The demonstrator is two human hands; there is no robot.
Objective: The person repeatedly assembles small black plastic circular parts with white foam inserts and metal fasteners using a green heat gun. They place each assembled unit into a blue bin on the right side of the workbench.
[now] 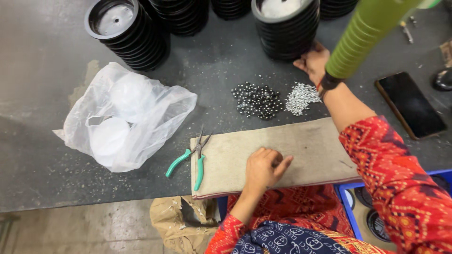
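Curled shut on nothing, left hand (263, 167) rests on soft cloth (301, 146); right hand (313, 61) grips rigid, light black stack (287, 28) by its side.

Stacks of black round trays: five along the top edge, e.g. (127, 33)
Heaps of small parts: two at centre, one dark (257, 100), one silvery (300, 98)
Pliers (190, 160): one
Cloth pad (273, 157): one
Plastic bag (125, 117): one, left
Phone (410, 104): one, right
Hands: two
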